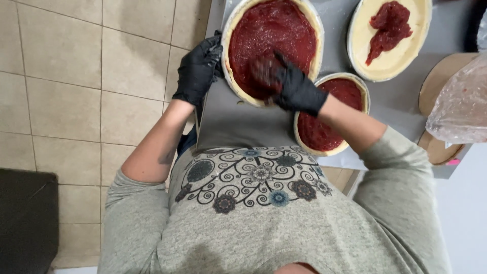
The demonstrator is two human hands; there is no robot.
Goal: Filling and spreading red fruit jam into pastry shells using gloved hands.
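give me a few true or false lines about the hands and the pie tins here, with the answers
1. Both hands wear black gloves. True: left hand, right hand.
2. The left hand grips the rim of the big tin. True.
3. The right hand rests on the bare table. False: it is on the red filling in the big tin.
4. The far tin is fully covered in red. False: only a dollop sits on pale dough.
5. Three round tins show. True.

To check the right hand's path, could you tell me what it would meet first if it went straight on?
Probably just more red filling; the right hand is already on it, pointing toward the pie's far crust.
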